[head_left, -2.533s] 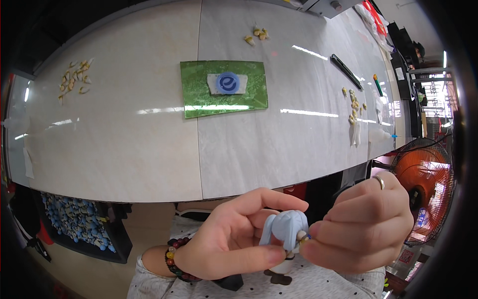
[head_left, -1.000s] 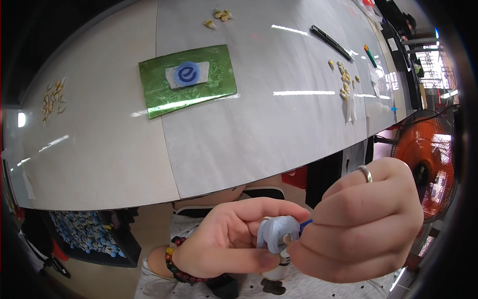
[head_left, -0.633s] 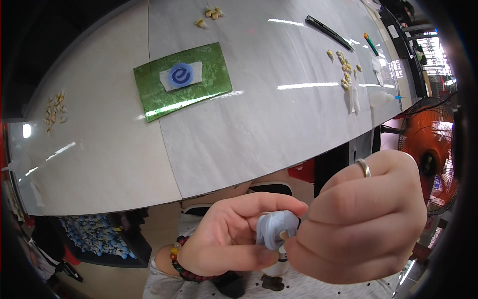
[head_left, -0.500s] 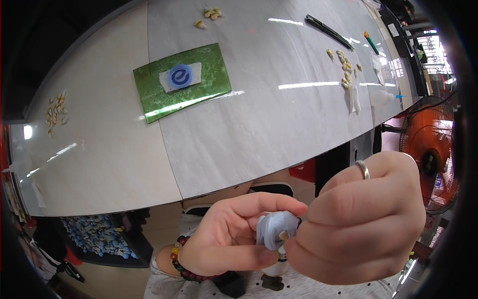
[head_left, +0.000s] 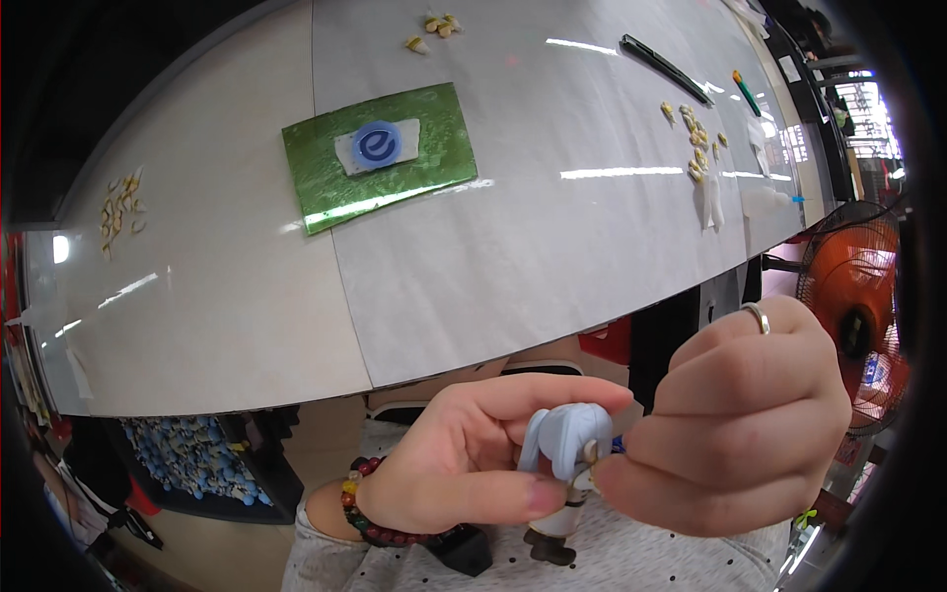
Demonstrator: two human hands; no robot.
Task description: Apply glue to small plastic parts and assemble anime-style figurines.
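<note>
Above my lap, my left hand [head_left: 464, 459] grips a small figurine with light blue hair [head_left: 574, 434], thumb and fingers around its head. Its white body and dark brown boots [head_left: 549, 549] hang below my thumb. My right hand [head_left: 735, 424], with a ring on one finger, is closed against the figurine's right side. A small dark blue piece [head_left: 619, 444] shows by the right fingertips; most of what they pinch is hidden. On the table ahead, a round blue lid-like piece with a dark curl [head_left: 376, 145] sits on a white pad upon a green sheet [head_left: 444, 133].
Small yellow-and-white pieces lie in groups at the table's left [head_left: 122, 212], back [head_left: 442, 25] and right [head_left: 696, 133]. A black pen [head_left: 666, 69] lies at the back right. Below the table's left edge stands a dark crate [head_left: 281, 483] of blue pieces. An orange fan [head_left: 853, 316] stands at right.
The figurine has tilted, showing more of its face side, body and boots. My right hand has shifted slightly right and up, uncovering the dark blue bit. The whole view has shifted a little.
</note>
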